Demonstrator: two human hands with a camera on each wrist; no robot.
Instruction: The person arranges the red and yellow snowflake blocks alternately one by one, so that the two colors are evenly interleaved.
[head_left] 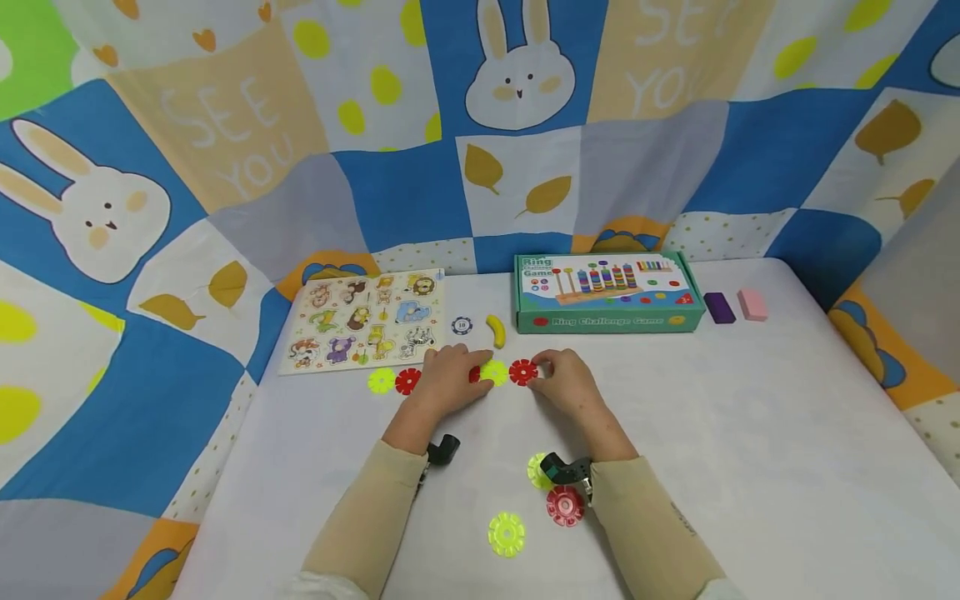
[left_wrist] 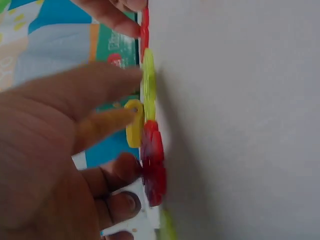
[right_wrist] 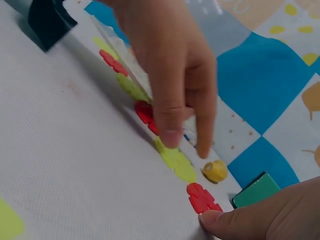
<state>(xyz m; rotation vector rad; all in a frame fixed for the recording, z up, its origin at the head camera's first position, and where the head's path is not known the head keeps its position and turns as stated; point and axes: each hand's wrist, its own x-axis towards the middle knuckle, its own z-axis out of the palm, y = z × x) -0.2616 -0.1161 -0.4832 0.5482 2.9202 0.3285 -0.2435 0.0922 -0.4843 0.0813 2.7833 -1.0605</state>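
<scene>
A row of notched plastic interlocking discs, red and yellow-green, runs across the white table. My left hand [head_left: 450, 379] is over the row, covering its middle. Its thumb and index finger [right_wrist: 172, 132] spread to either side of a yellow-green disc [head_left: 493, 372], fingertips close to its rim. At the right end lies a red disc [head_left: 523, 372]; my right hand [head_left: 567, 383] pinches its edge between thumb [right_wrist: 215, 220] and forefinger. Farther left in the row show another red disc [head_left: 408, 382] and a yellow-green disc [head_left: 381, 381].
Behind the row are an animal picture board [head_left: 360, 321], a round chip [head_left: 462, 326], a yellow banana piece [head_left: 496, 331] and a Ring Challenge Game box [head_left: 607, 321]. Purple [head_left: 719, 308] and pink blocks [head_left: 752, 305] lie right. Nearer are loose discs, including a red one [head_left: 565, 506].
</scene>
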